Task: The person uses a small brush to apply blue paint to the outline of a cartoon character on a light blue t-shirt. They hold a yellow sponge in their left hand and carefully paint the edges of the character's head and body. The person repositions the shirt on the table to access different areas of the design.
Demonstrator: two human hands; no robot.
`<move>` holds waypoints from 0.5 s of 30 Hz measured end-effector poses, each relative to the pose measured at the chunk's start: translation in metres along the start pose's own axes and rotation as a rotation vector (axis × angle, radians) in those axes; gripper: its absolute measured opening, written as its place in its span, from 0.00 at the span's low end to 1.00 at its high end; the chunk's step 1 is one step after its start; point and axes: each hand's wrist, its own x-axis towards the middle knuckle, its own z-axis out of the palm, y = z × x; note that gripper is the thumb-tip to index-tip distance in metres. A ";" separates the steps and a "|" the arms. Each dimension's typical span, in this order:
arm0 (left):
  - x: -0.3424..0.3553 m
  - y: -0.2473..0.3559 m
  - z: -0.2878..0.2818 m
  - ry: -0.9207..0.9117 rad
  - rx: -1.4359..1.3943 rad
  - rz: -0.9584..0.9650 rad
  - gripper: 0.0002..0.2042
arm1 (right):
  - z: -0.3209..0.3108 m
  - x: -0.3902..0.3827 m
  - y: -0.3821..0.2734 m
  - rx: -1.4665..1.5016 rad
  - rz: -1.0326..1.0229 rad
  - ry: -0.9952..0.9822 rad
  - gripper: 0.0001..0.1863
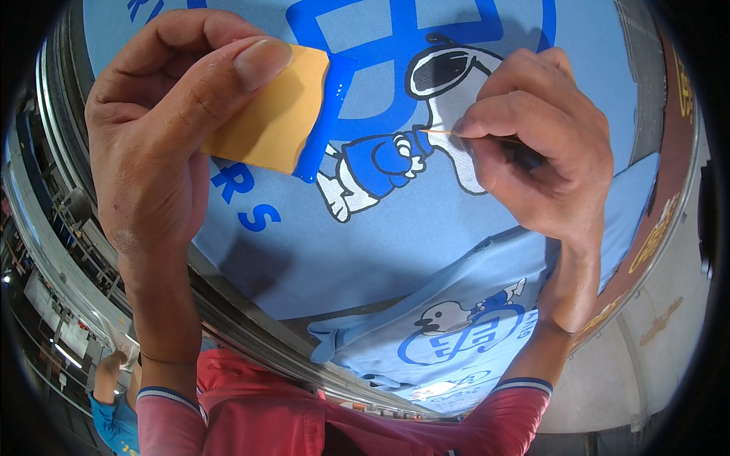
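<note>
My left hand (163, 125) pinches a small tan card (270, 114) whose right edge is coated in wet blue ink. It hovers over a light blue printed shirt (380, 220) stretched flat, showing a cartoon dog in white, black and blue. My right hand (540, 148) grips a thin brush-like tool with a fine orange tip (435, 131). The tip touches the print next to the dog's blue sleeve.
A second light blue shirt (456, 334) with the same dog print hangs below the board's metal rim (251, 323). Another person in a blue top (114, 410) stands at the lower left. A brownish panel with yellow markings (661, 220) curves along the right.
</note>
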 end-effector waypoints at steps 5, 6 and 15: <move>0.001 0.000 0.000 -0.032 -0.010 -0.011 0.10 | 0.000 0.000 0.000 0.000 -0.001 0.007 0.13; 0.001 0.001 0.000 -0.026 -0.008 -0.012 0.10 | 0.001 0.000 0.000 0.000 -0.002 0.009 0.13; -0.001 -0.001 0.001 0.025 0.009 0.007 0.11 | 0.000 0.000 -0.001 0.002 0.002 -0.003 0.14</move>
